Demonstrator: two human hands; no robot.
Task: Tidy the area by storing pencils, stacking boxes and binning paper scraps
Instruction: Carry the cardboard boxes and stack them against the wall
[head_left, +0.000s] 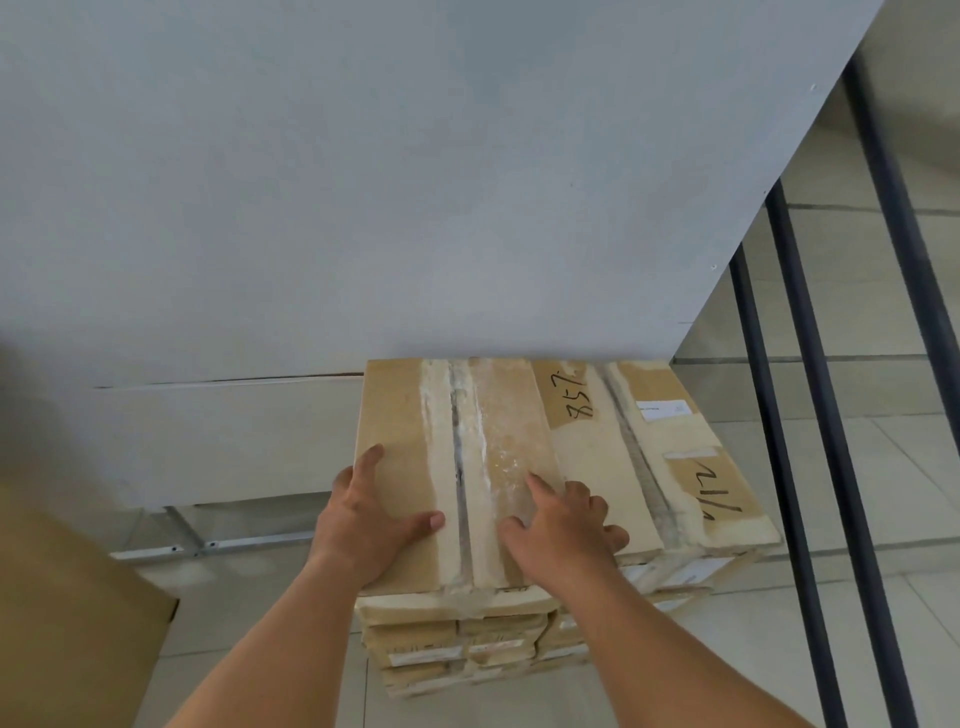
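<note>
A flat brown cardboard box (457, 441) with a worn tape seam lies on top of a stack of similar boxes (457, 639) on the tiled floor, against a white wall. My left hand (363, 514) grips its near left edge: the thumb lies across the top, the forefinger runs along the side, and the other fingers are hidden over the edge. My right hand (561, 525) holds the near right side, forefinger and thumb on the top and the other fingers curled at the right edge. No pencils or paper scraps are in view.
A second top box (649, 467), with "357" handwritten on it, lies beside it on the right. Black railing bars (810, 415) stand to the right. A large brown cardboard sheet (67, 623) fills the lower left. A low metal frame (208, 540) runs along the wall.
</note>
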